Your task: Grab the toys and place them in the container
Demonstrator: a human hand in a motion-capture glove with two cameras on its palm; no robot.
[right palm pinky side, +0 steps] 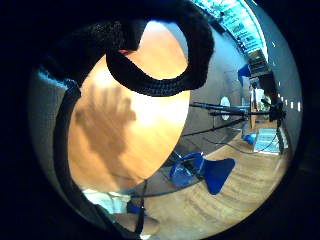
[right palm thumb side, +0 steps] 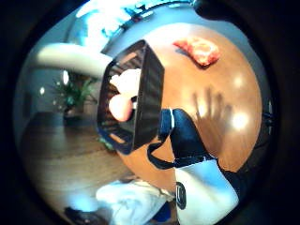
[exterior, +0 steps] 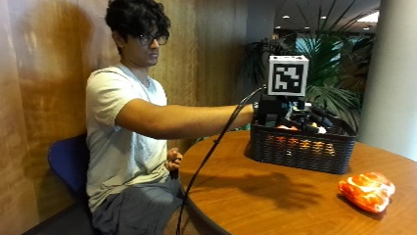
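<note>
Outside view shows a person sitting at a round wooden bench (exterior: 261,205) with the right hand (exterior: 303,117) stretched out over a black basket (exterior: 301,147). Its shadow on the bench shows the fingers spread out straight, and it holds nothing. Some toys (right palm thumb side: 125,96) lie inside the basket. One orange toy (exterior: 366,191) rests on the bench, well apart from the basket.
</note>
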